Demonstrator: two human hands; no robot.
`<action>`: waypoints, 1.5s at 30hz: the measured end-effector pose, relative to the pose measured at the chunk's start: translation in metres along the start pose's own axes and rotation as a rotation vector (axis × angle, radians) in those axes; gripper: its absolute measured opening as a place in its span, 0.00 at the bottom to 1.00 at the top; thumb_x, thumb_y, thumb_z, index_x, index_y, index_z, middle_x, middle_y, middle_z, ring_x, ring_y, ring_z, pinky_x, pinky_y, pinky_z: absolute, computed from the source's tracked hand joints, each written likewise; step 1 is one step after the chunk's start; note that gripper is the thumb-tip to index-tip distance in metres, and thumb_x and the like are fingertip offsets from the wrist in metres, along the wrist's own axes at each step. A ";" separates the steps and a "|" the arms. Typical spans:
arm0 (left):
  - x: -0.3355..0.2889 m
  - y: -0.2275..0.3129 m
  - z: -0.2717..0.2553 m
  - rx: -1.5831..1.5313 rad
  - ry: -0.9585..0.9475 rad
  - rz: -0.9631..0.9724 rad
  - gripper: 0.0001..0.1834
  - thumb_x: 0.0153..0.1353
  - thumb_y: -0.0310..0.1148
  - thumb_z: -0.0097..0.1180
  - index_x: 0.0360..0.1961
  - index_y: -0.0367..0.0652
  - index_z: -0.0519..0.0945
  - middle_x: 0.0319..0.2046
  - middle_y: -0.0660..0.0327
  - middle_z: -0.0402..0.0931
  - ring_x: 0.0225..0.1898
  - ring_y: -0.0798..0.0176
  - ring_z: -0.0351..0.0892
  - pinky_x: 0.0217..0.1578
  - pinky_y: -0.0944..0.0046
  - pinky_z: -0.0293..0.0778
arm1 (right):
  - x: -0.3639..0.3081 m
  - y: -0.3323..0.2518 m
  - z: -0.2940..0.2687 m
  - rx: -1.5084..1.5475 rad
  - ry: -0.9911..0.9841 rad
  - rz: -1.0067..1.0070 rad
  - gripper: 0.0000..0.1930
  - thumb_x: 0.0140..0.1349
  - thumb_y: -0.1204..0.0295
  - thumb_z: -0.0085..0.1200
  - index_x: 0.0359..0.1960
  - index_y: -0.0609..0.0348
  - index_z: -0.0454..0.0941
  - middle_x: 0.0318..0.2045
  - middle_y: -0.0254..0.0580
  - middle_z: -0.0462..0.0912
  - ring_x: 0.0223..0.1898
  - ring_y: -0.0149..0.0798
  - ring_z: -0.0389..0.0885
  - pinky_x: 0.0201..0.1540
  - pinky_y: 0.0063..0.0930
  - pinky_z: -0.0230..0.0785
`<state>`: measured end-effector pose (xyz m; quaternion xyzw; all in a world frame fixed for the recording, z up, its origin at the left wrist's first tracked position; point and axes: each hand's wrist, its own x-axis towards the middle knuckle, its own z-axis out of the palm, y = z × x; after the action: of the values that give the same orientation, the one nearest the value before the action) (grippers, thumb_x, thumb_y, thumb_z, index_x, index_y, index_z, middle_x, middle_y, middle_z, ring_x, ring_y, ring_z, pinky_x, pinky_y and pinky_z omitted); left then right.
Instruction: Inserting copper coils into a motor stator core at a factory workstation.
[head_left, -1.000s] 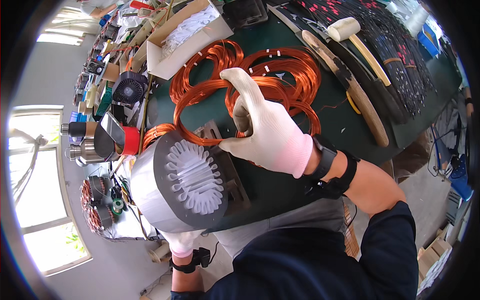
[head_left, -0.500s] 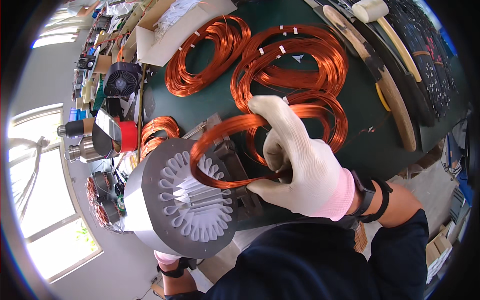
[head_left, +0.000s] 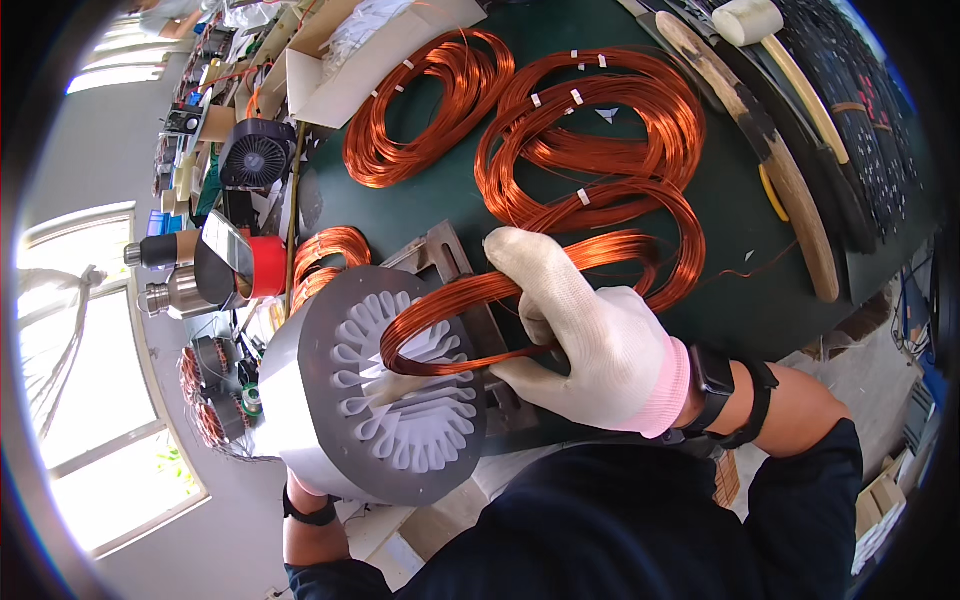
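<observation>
My right hand (head_left: 590, 350), in a white knitted glove with a pink cuff, is closed around a bundled copper wire coil (head_left: 450, 300). The coil's left loop hangs in front of a motor stator core (head_left: 310, 400), a thick grey cylinder whose slots are lined with white looped paper insulation (head_left: 440, 452). Behind the core's lower left, my left hand is mostly hidden; its wrist and a bit of pink cuff show. A pale, blurred shape inside the bore looks like gloved fingers of my left hand (head_left: 393, 388), but their pose is unclear.
Several tagged copper coils (head_left: 430, 110) lie on the dark green table (head_left: 770, 290). Along the right are a worn wooden stick (head_left: 800, 220) and a white-headed mallet (head_left: 748, 22). A carton (head_left: 325, 75), a small fan (head_left: 257, 153) and metal bottles (head_left: 180, 295) stand at the left.
The coil in my right hand has dipped slightly lower over the core's face. A pale finger-like shape now shows inside the bore, and my left forearm has shifted left. The whole view has shifted a little.
</observation>
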<state>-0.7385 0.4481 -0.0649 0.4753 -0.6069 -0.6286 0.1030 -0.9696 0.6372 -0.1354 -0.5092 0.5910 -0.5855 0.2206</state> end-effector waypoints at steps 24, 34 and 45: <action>-0.013 -0.099 -0.068 0.399 -0.092 0.195 0.36 0.59 0.36 0.70 0.66 0.39 0.69 0.59 0.50 0.75 0.58 0.53 0.78 0.58 0.54 0.75 | -0.014 0.003 0.005 -0.163 -0.080 -0.022 0.36 0.54 0.77 0.69 0.67 0.62 0.68 0.35 0.43 0.83 0.27 0.42 0.84 0.27 0.32 0.75; -0.008 -0.156 -0.070 0.482 0.092 0.365 0.33 0.55 0.36 0.71 0.61 0.41 0.75 0.55 0.49 0.79 0.55 0.47 0.80 0.55 0.50 0.75 | 0.001 -0.029 0.019 -0.388 -0.237 -0.078 0.25 0.63 0.67 0.57 0.63 0.51 0.74 0.31 0.40 0.82 0.28 0.40 0.86 0.28 0.32 0.79; 0.007 -0.207 -0.083 0.629 0.215 0.594 0.29 0.51 0.36 0.73 0.56 0.42 0.81 0.50 0.48 0.83 0.52 0.40 0.82 0.52 0.47 0.76 | 0.007 -0.027 -0.001 -1.005 -0.009 -0.386 0.11 0.54 0.69 0.60 0.38 0.57 0.78 0.17 0.29 0.73 0.19 0.33 0.80 0.25 0.29 0.70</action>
<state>-0.5896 0.4379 -0.2305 0.3512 -0.8646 -0.3036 0.1923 -0.9640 0.6374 -0.1082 -0.6538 0.6932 -0.2583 -0.1592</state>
